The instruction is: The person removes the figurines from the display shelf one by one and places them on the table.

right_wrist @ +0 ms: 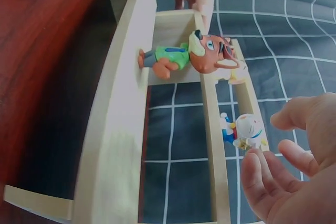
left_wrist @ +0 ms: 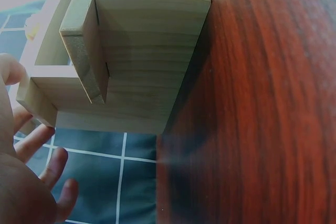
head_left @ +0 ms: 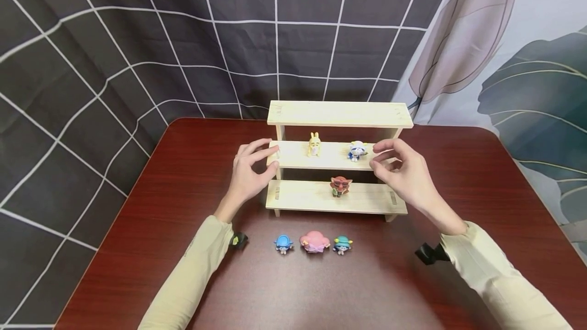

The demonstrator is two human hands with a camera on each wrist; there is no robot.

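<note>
A three-tier wooden shelf [head_left: 293, 161] stands on the table. My left hand [head_left: 251, 171] holds the left end of its middle board, thumb at the front, fingers toward the back. On that board stand a yellow rabbit-eared figurine [head_left: 314, 145] and, further right, a white and blue figurine [head_left: 356, 151]. Beside the latter is my right hand [head_left: 403, 172], thumb and fingers apart with nothing between them, fingertips close to the figurine in the right wrist view. A fox figurine [right_wrist: 176, 56] in a green shirt stands on the lowest board.
In front of the shelf, a blue figurine [head_left: 283, 244], a pink one [head_left: 314, 242] and a teal one [head_left: 342, 245] form a row on the dark red table [head_left: 192, 167]. Behind hangs a dark checked curtain [head_left: 243, 45], with a leaf-patterned curtain [head_left: 541, 90] at right.
</note>
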